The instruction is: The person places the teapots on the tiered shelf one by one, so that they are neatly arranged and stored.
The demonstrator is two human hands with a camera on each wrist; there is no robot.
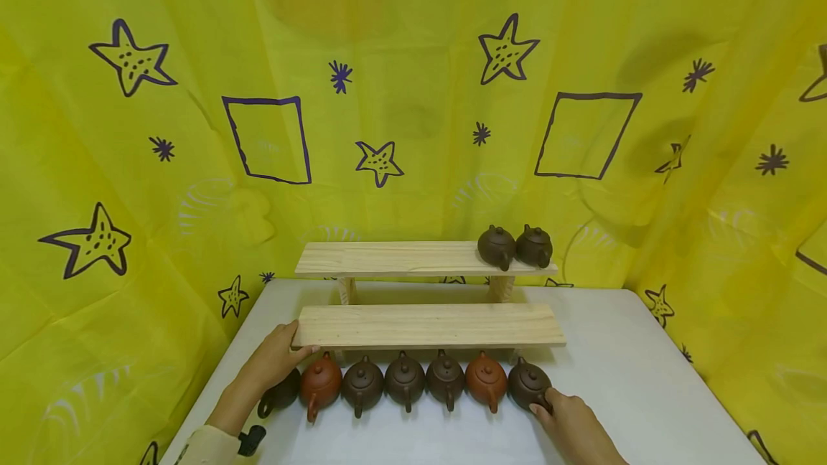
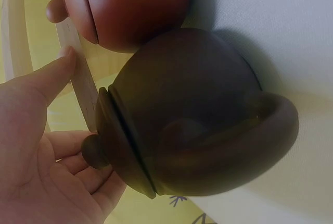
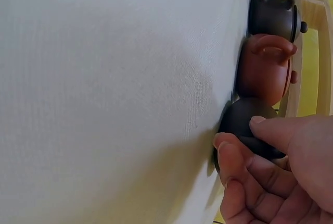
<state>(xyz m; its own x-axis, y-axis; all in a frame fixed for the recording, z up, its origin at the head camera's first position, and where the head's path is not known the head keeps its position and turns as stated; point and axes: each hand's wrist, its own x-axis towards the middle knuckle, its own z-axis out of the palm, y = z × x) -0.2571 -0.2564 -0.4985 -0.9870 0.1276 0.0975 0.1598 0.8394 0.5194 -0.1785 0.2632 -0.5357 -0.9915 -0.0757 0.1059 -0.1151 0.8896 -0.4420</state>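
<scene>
At the left end of the lower wooden shelf (image 1: 426,326), my left hand (image 1: 268,361) grips the board's corner, thumb along its front edge. The left wrist view shows that hand (image 2: 31,151) behind the lid of a dark teapot (image 2: 182,78), its thumb on the wood (image 2: 83,83). My right hand (image 1: 575,425) pinches the handle of the rightmost dark teapot (image 1: 526,380), which stands in the front row. In the right wrist view, thumb and fingers of the hand (image 3: 286,166) close on that teapot (image 3: 244,117); its handle is mostly hidden.
Between the end teapots stand a red teapot (image 1: 320,381), several dark ones (image 1: 405,377) and another red one (image 1: 487,379). Two dark teapots (image 1: 496,246) sit at the right of the upper shelf (image 1: 388,257). A yellow patterned curtain (image 1: 413,106) hangs around the white table (image 1: 620,364).
</scene>
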